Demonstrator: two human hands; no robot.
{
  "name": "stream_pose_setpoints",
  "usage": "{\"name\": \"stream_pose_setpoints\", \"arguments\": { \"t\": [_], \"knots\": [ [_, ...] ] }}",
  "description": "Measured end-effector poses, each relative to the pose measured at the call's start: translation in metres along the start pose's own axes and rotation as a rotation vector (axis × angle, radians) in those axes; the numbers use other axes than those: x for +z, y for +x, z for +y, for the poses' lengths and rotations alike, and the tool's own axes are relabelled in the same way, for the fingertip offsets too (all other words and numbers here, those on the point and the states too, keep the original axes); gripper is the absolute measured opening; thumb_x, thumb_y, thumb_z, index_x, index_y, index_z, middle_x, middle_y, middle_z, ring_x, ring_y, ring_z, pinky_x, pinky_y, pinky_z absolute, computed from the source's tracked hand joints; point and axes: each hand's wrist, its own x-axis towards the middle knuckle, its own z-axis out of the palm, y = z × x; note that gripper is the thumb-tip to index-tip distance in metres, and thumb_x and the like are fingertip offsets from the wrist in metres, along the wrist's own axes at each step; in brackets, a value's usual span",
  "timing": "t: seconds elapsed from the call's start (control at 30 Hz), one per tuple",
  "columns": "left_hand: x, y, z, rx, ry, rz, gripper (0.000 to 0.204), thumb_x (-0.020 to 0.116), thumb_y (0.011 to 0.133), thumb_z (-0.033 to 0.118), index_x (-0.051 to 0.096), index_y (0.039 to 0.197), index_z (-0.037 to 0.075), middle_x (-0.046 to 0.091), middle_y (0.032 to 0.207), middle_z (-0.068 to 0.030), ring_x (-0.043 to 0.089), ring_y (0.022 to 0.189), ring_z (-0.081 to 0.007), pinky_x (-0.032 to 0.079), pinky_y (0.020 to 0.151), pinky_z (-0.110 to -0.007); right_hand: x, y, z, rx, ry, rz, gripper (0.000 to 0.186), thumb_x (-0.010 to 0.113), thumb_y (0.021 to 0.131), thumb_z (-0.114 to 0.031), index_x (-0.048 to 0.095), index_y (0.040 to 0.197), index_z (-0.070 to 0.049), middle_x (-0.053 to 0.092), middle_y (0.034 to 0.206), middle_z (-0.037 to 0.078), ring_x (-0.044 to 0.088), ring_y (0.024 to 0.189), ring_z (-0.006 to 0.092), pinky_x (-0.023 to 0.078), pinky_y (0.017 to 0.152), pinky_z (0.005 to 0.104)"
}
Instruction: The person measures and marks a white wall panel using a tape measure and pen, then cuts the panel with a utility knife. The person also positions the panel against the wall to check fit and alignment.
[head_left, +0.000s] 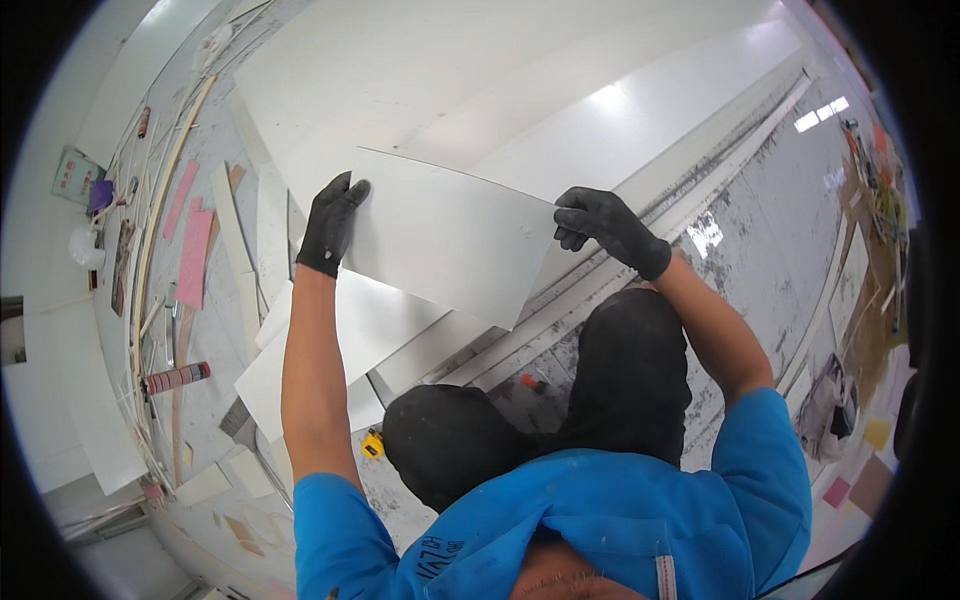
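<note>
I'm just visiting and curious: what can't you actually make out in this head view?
- Left hand fingertips: behind the white panel.
- Panel's underside: faces away.
- Floor by the feet: covered by the knees.
- Clutter at right: bent and small near the fisheye rim.

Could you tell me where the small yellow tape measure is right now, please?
In the head view, the yellow tape measure lies on the floor at lower centre-left, just right of the person's left forearm, beside their black-clad knee and below the stacked white panels.

Grey paint-spattered floor (770, 190): large white boards (450, 90), white offcuts (300, 370), yellow tape measure (373, 444), pink strips (193, 255).
</note>
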Motion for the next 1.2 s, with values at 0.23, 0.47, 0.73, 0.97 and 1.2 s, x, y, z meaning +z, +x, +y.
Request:
{"name": "stream_pose_setpoints", "arguments": {
  "t": [0.23,0.47,0.73,0.97,1.2],
  "knots": [
    [0.09,0.046,-0.031,-0.277,0.303,0.024,0.032,0.07,0.085,0.022,0.065,0.11,0.003,0.066,0.088,-0.0023,0.059,0.079,-0.0105,0.048,0.072,-0.026,-0.052,-0.032,0.096,0.112,-0.04,0.056,0.032,0.057,0.094,-0.032,0.06,0.094,0.0,0.066,0.08,0.008,0.064,0.067,0.0147,0.053,0.061,0.0276],
    [0.123,0.086,-0.07,-0.276,0.551,0.118,0.034,0.077,0.076,0.019,0.068,0.105,0.004,0.068,0.088,-0.0042,0.061,0.08,-0.0128,0.048,0.075,-0.027,-0.057,-0.037,0.136,0.218,0.008,0.076,0.033,0.053,0.094,-0.033,0.06,0.09,-0.002,0.066,0.077,0.008,0.065,0.065,0.0143,0.052,0.057,0.0285],
    [0.115,0.123,-0.086,-0.196,0.577,0.197,0.03,0.077,0.076,0.014,0.069,0.103,0.004,0.069,0.093,-0.0045,0.061,0.084,-0.0128,0.048,0.079,-0.026,-0.05,-0.008,0.111,0.058,-0.333,0.223,0.032,0.054,0.092,-0.035,0.059,0.077,-0.007,0.061,0.06,0.005,0.062,0.057,0.0185,0.048,0.056,0.032],
    [0.118,0.135,-0.084,-0.235,0.57,0.21,0.027,0.076,0.077,0.013,0.069,0.101,0.004,0.069,0.091,-0.0041,0.06,0.081,-0.0122,0.048,0.076,-0.026,-0.051,0.001,0.117,0.021,-0.407,0.404,0.03,0.06,0.088,-0.033,0.055,0.072,-0.007,0.057,0.06,0.01,0.059,0.061,0.0309,0.046,0.058,0.0426],
    [0.116,0.137,-0.087,-0.183,0.57,0.21,0.028,0.077,0.076,0.013,0.069,0.101,0.003,0.068,0.091,-0.0038,0.059,0.081,-0.0119,0.048,0.076,-0.025,-0.05,0.004,0.121,-0.113,-0.664,0.455,0.027,0.059,0.088,-0.031,0.053,0.078,-0.007,0.056,0.061,0.012,0.058,0.063,0.0346,0.046,0.06,0.046]
  ]
}}
